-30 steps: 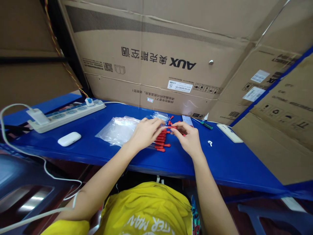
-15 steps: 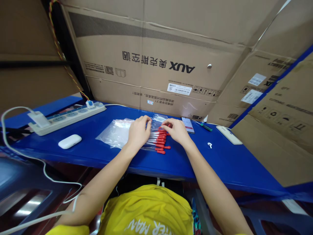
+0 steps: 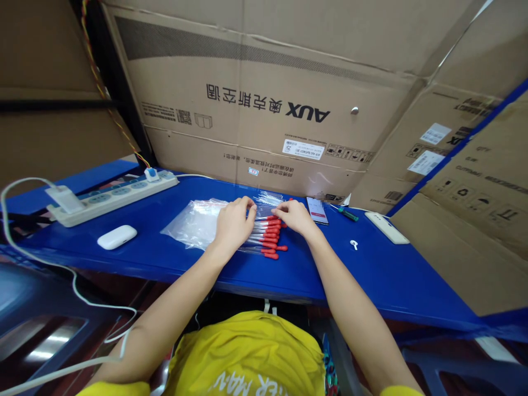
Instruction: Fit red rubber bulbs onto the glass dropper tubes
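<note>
Several glass droppers with red rubber bulbs (image 3: 270, 237) lie side by side on the blue table, bulbs pointing right. Over the left part of their tubes rests my left hand (image 3: 235, 221), its fingers curled and its thumb close to the index finger; what they pinch is hidden. My right hand (image 3: 292, 215) bends in from the right above the upper bulbs, thumb and fingertips pinched together on a dropper. One red bulb (image 3: 291, 199) shows just behind that hand. Clear plastic bags (image 3: 192, 224) lie flat beside and partly under my left hand. Thin clear tubes (image 3: 269, 197) lie beyond both hands.
A power strip (image 3: 119, 193) with a white plug and cable runs along the left. Nearer lies a white earbud case (image 3: 117, 237). To the right are a phone (image 3: 317, 211), a green-handled screwdriver (image 3: 348, 214), an earbud (image 3: 353, 245) and a pale flat device (image 3: 386, 227). Cardboard (image 3: 264, 66) walls the back.
My right hand has shifted slightly back and away, and a red bulb now shows behind it. My left hand stays almost where it was, over the tubes.
</note>
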Demonstrator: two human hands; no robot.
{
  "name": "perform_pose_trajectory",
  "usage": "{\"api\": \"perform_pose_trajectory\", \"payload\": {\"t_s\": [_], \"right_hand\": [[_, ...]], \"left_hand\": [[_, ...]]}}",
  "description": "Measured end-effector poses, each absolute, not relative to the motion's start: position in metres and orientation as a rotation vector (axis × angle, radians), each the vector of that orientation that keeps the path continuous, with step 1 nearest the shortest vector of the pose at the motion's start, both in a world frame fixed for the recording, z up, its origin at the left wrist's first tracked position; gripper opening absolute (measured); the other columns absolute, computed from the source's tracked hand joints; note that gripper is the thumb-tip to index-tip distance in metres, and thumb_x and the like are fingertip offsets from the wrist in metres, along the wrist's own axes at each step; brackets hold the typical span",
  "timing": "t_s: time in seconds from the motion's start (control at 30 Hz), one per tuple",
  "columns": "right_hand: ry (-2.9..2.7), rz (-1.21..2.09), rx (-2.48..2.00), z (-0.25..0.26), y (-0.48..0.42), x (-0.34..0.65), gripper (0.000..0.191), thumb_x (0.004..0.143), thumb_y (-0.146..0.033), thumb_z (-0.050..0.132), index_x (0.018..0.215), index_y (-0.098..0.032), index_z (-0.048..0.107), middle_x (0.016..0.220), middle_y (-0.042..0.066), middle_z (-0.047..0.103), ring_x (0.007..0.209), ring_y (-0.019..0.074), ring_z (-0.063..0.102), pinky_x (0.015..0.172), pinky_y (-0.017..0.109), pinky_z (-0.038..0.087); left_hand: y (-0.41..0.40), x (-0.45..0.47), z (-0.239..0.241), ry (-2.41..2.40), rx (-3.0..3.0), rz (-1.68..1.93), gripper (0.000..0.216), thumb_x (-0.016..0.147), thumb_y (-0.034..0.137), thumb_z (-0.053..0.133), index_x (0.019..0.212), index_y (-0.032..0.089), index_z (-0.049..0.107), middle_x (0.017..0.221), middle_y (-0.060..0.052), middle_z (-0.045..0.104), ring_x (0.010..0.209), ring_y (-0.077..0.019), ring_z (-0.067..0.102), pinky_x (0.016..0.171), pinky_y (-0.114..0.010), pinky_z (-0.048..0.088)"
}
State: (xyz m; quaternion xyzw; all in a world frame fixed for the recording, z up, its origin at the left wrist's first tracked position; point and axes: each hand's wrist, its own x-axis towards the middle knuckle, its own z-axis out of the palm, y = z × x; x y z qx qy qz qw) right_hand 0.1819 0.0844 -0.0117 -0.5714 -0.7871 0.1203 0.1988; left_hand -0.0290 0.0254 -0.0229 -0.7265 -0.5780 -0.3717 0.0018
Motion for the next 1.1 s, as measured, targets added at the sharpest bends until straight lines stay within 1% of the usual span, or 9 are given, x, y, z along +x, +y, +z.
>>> {"api": "perform_pose_trajectory", "payload": {"t_s": [0.1, 0.2, 0.37, 0.5, 0.6, 0.73, 0.9, 0.97, 1.1], "right_hand": [[-2.262, 0.253, -1.614, -0.004, 0.096, 0.186, 0.023, 0.103, -0.033, 0.064, 0.105, -0.023, 0.085, 0.103, 0.007, 0.085, 0.099, 0.0232, 0.077, 0.086, 0.029, 0.052], [-2.346, 0.256, -1.586, -0.001, 0.107, 0.191, 0.016, 0.095, -0.022, 0.072, 0.103, -0.024, 0.085, 0.107, 0.006, 0.085, 0.105, 0.023, 0.076, 0.091, 0.027, 0.052], [-2.509, 0.329, -1.563, -0.006, 0.115, 0.199, 0.026, 0.084, -0.005, 0.074, 0.1, -0.022, 0.085, 0.097, 0.002, 0.086, 0.092, 0.0179, 0.078, 0.08, 0.021, 0.052], [-2.56, 0.289, -1.583, -0.008, 0.112, 0.199, 0.022, 0.083, -0.009, 0.078, 0.1, -0.022, 0.083, 0.098, 0.002, 0.085, 0.092, 0.0179, 0.077, 0.079, 0.022, 0.051], [-2.574, 0.188, -1.611, -0.005, 0.107, 0.195, 0.016, 0.083, -0.014, 0.079, 0.097, -0.022, 0.082, 0.099, 0.004, 0.084, 0.096, 0.0217, 0.075, 0.08, 0.026, 0.049], [-2.593, 0.074, -1.617, -0.002, 0.101, 0.19, 0.019, 0.083, -0.012, 0.076, 0.099, -0.022, 0.081, 0.102, 0.007, 0.083, 0.103, 0.0247, 0.072, 0.083, 0.03, 0.045], [-2.608, 0.026, -1.592, -0.003, 0.098, 0.19, 0.024, 0.082, -0.012, 0.077, 0.103, -0.022, 0.078, 0.101, 0.007, 0.081, 0.111, 0.0276, 0.066, 0.084, 0.031, 0.043], [-2.606, 0.028, -1.578, -0.002, 0.098, 0.193, 0.025, 0.083, -0.012, 0.077, 0.105, -0.022, 0.078, 0.101, 0.007, 0.08, 0.114, 0.0279, 0.065, 0.086, 0.031, 0.043], [-2.56, 0.019, -1.567, 0.002, 0.1, 0.202, 0.021, 0.085, -0.013, 0.075, 0.104, -0.02, 0.079, 0.103, 0.011, 0.078, 0.116, 0.0289, 0.064, 0.089, 0.033, 0.044]], "left_hand": [[0.022, -0.027, -0.018, -1.887, -2.287, -1.125, 0.02, 0.108, 0.029, 0.05, 0.103, 0.02, 0.067, 0.107, -0.009, 0.078, 0.102, -0.029, 0.072, 0.088, -0.039, 0.051], [0.02, -0.025, -0.016, -1.92, -2.29, -1.102, 0.019, 0.108, 0.029, 0.05, 0.105, 0.02, 0.067, 0.109, -0.009, 0.078, 0.105, -0.0297, 0.072, 0.089, -0.04, 0.051], [0.019, -0.026, -0.015, -1.943, -2.305, -1.101, 0.018, 0.108, 0.027, 0.05, 0.106, 0.02, 0.067, 0.109, -0.008, 0.078, 0.105, -0.0302, 0.073, 0.09, -0.041, 0.051], [0.02, -0.025, -0.016, -1.923, -2.351, -1.069, 0.021, 0.108, 0.027, 0.049, 0.108, 0.019, 0.068, 0.112, -0.01, 0.078, 0.108, -0.0313, 0.073, 0.094, -0.043, 0.052], [0.021, -0.024, -0.019, -1.9, -2.457, -1.0, 0.029, 0.11, 0.029, 0.043, 0.122, 0.018, 0.068, 0.125, -0.013, 0.077, 0.118, -0.0333, 0.071, 0.102, -0.048, 0.052], [0.021, -0.022, -0.028, -1.836, -2.665, -0.876, 0.041, 0.113, 0.034, 0.034, 0.142, 0.021, 0.059, 0.146, -0.013, 0.07, 0.136, -0.0337, 0.064, 0.117, -0.056, 0.044], [0.022, -0.022, -0.034, -1.792, -2.775, -0.753, 0.042, 0.113, 0.038, 0.032, 0.145, 0.022, 0.055, 0.152, -0.014, 0.066, 0.145, -0.0347, 0.057, 0.127, -0.068, 0.026], [0.022, -0.023, -0.035, -1.797, -2.804, -0.749, 0.044, 0.112, 0.038, 0.032, 0.145, 0.02, 0.056, 0.151, -0.015, 0.065, 0.144, -0.0353, 0.057, 0.126, -0.065, 0.031], [0.022, -0.024, -0.036, -1.77, -2.873, -0.81, 0.049, 0.112, 0.043, 0.032, 0.149, 0.021, 0.055, 0.144, -0.015, 0.061, 0.141, -0.0333, 0.059, 0.121, -0.053, 0.044]]}}
